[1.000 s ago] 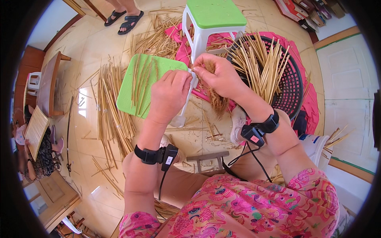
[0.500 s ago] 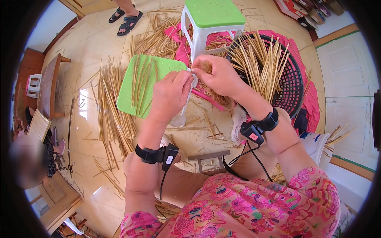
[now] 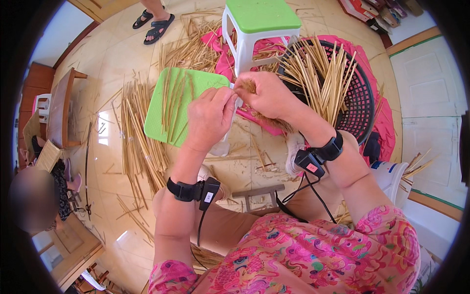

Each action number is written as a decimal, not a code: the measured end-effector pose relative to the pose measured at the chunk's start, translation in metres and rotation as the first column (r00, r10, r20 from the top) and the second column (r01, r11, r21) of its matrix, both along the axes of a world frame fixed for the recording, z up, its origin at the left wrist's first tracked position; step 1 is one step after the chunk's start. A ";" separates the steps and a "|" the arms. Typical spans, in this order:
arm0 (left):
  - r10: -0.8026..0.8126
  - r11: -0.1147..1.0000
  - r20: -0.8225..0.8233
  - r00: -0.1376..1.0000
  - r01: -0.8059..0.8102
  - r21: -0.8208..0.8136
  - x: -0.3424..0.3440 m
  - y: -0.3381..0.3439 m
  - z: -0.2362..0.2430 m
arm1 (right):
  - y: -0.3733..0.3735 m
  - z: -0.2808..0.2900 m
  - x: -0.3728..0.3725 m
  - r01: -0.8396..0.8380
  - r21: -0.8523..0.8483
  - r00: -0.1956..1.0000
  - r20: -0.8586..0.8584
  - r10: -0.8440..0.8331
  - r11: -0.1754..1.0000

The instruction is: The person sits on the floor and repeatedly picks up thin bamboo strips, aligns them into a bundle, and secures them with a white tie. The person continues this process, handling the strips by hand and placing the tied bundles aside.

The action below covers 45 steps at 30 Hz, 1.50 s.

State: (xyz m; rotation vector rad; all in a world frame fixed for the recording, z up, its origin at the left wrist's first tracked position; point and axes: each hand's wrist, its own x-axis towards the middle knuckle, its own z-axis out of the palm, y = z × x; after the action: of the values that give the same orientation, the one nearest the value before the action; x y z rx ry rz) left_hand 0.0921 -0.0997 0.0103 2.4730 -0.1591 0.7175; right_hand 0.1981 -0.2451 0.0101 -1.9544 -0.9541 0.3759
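Both my hands meet in front of me beside the green-topped stool point(image 3: 154, 120). My right hand point(image 3: 267, 95) is closed around a small bunch of brown, feathery dried plant heads point(image 3: 275, 122), part of which shows above the fingers and part below the palm. My left hand point(image 3: 209, 115) is closed in a pinch right next to the right fingertips. What it grips is hidden by the fingers. Several thin dried stalks with seed heads point(image 3: 178, 100) lie on the stool top.
Beyond stands a second green-and-white stool point(image 3: 264, 17). Right of it, a black basket point(image 3: 360, 110) holds upright straw stalks point(image 3: 325, 81) on a pink sheet point(image 3: 387, 132). More stalks point(image 3: 139, 130) lie left on the floor. A white bucket point(image 3: 399, 196) is at right; people are at left and far back.
My right hand has turned and shifted slightly, and the brown plant heads now show less below it. The left hand stays almost in place. A person at the left has moved a little.
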 end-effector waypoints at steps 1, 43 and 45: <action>0.021 0.999 0.019 1.000 -0.022 0.026 0.000 0.003 -0.002 | 0.000 0.005 -0.006 -0.042 0.020 0.978 -0.203 0.046 0.999; -0.657 0.296 -0.408 0.634 -0.281 -0.913 -0.012 -0.002 0.013 | -0.017 0.023 0.030 0.180 0.388 0.744 -0.654 0.133 0.904; -0.640 0.380 -0.446 0.625 -0.247 -0.891 -0.015 0.003 0.009 | -0.015 0.025 0.028 0.192 0.381 0.976 -0.168 -0.137 0.904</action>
State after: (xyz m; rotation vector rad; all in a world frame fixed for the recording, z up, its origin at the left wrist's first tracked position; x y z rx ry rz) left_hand 0.0775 -0.0971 0.0198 1.3446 0.1957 -0.4166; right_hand 0.2264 -0.2597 0.0353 -1.6006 -0.7045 0.1975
